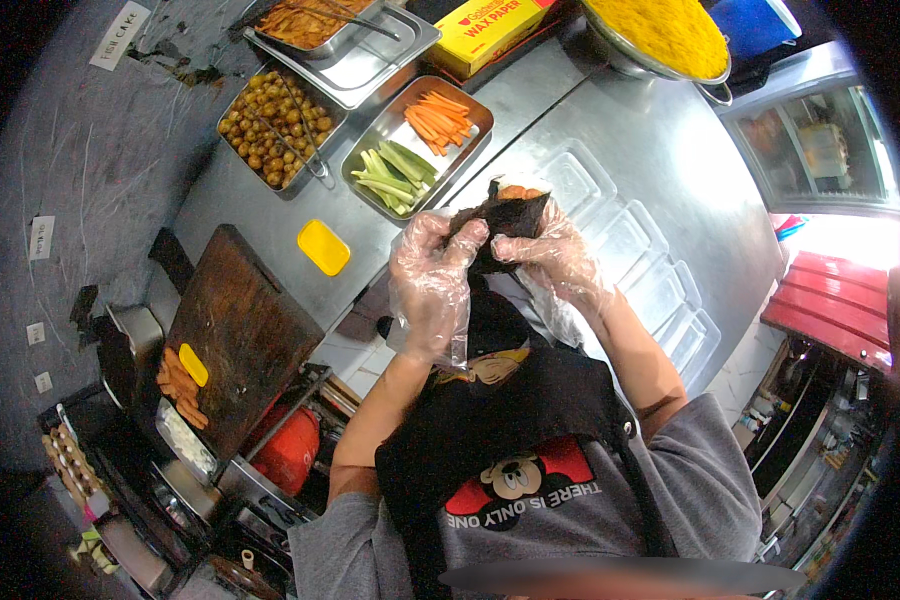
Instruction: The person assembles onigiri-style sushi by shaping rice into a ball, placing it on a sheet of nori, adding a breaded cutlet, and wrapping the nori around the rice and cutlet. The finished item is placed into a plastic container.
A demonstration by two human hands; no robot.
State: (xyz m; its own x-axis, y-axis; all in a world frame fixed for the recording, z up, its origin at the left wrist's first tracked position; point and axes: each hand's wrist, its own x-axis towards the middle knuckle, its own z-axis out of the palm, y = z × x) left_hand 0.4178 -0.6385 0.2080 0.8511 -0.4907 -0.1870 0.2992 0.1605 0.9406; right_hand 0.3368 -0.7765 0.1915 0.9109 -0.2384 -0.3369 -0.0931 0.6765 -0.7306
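My left hand (432, 270) and my right hand (560, 260), both in thin transparent plastic gloves, are closed on a dark sheet of seaweed (515, 218). Thumbs face each other on its near side, and the sheet is folded or curled. Some orange-brown food (518, 191) with a bit of white shows at its far edge; the rest of the filling is hidden. Just beyond my left hand lies a metal tray (485, 128) with cucumber sticks (395, 177) and carrot sticks (438, 122). Transparent plastic containers (638, 245) overlap in a row beside my right hand.
Small brown potatoes (270, 125) fill a pan at the far left. A yellow box (485, 32) and a bowl of yellow shreds (660, 38) stand farther back. To the left are a rounded yellow piece (324, 247) and a dark cutting board (245, 330). A glass-doored cabinet (820, 150) is at right.
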